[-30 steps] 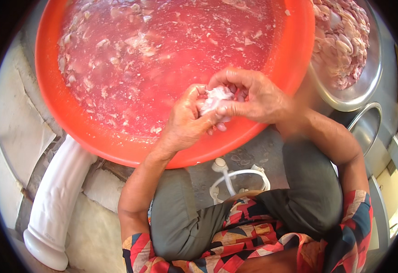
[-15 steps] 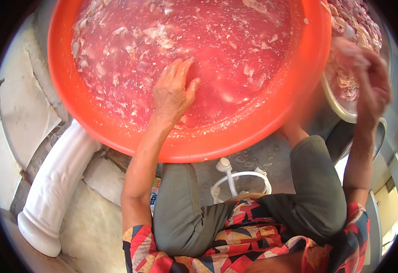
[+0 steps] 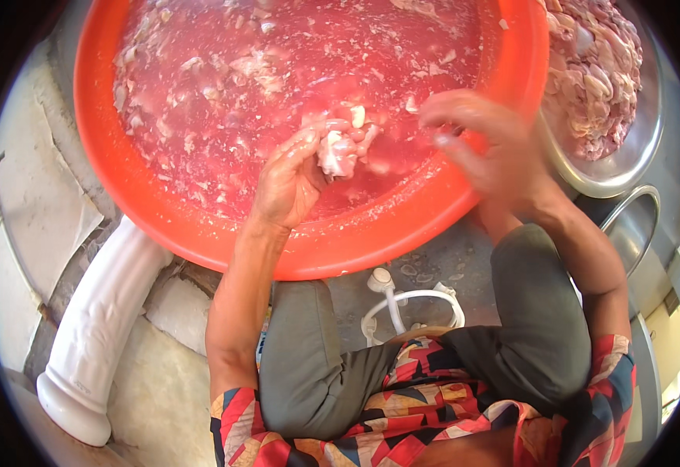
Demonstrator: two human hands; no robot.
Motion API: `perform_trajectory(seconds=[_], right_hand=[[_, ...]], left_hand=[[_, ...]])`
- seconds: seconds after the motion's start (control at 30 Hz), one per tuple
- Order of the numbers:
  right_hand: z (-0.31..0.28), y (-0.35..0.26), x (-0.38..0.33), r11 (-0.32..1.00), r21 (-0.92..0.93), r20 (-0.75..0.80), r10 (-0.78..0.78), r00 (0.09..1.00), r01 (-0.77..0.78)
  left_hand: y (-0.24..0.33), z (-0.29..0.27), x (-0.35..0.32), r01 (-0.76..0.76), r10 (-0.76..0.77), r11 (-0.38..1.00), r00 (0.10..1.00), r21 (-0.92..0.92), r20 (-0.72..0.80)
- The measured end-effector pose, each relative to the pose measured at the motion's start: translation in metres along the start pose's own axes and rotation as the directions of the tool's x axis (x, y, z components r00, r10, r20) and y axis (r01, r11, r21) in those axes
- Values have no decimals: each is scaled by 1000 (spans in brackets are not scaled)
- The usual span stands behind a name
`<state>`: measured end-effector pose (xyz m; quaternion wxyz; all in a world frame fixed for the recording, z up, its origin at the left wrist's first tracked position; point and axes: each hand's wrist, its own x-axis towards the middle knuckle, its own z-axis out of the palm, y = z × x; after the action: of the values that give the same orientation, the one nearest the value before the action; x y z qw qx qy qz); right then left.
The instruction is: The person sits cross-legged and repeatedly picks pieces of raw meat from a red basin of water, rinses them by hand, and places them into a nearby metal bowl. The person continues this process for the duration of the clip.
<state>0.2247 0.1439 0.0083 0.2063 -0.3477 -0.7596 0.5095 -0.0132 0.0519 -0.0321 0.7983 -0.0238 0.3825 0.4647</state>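
Note:
My left hand [image 3: 284, 185] is closed on a wet, pale pink piece of raw meat [image 3: 343, 149] with a whitish bit on it, held just over the water. Beneath is a large orange-red tub [image 3: 161, 224], full of reddish water [image 3: 223, 156] with pale scraps floating in it. My right hand [image 3: 503, 148] hovers above the tub's right side, blurred by motion. Its thumb and fingers are apart, and nothing shows between them. The exact cut of the meat cannot be made out.
Right of the tub, a metal basin [image 3: 598, 187] holds a heap of raw meat pieces [image 3: 601, 78]. Another metal vessel [image 3: 636, 233] stands nearer me. A white pillar-like object [image 3: 106, 327] is at the left, and a white hose [image 3: 414, 297] lies between my knees.
My left hand has lifted a piece of meat from the water. My right hand has swung left from beside the meat basin to over the tub.

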Motion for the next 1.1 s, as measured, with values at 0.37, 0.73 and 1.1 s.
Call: perform_trajectory(seconds=[0.37,0.73,1.1], right_hand=[[48,-12,6,937,305,113,143,983,-172],[57,12,9,612,615,316,387,866,-498],[49,11,9,616,553,343,445,827,-561]], left_hand=[[-14,25,-21,-250,252,874,966,417,52],[-12,30,-25,-222,218,866,974,449,62],[-14,27,-24,-193,205,922,979,336,-1]])
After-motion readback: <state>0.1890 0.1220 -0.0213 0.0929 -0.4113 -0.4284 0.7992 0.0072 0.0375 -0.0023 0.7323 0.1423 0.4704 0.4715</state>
